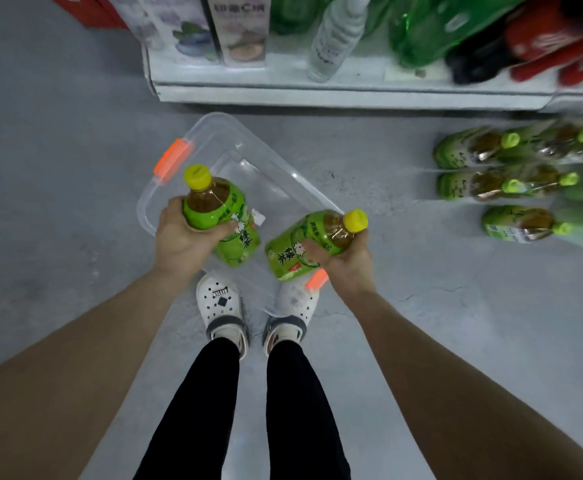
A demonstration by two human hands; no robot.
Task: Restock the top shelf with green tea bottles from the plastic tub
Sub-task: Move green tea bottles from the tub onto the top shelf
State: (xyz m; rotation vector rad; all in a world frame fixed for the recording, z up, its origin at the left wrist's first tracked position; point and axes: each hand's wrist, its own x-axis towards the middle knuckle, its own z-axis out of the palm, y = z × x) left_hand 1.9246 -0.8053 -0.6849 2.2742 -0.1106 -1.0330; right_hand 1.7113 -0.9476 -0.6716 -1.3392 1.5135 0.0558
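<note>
I look straight down at a clear plastic tub (213,133) with orange handle clips that sits on the grey floor in front of my feet; nothing shows inside it. My left hand (182,237) grips a green tea bottle (220,216) with a yellow cap, held above the tub's near left side. My right hand (345,261) grips a second green tea bottle (307,244), tilted with its cap pointing right, above the tub's near right corner. The top shelf is outside the frame.
A white bottom shelf (317,91) runs along the top with cartons, a clear bottle (335,36), green bottles and red-labelled bottles. Shrink-wrapped green tea bottles (490,174) lie on the floor at right. My white clogs (219,303) stand just behind the tub.
</note>
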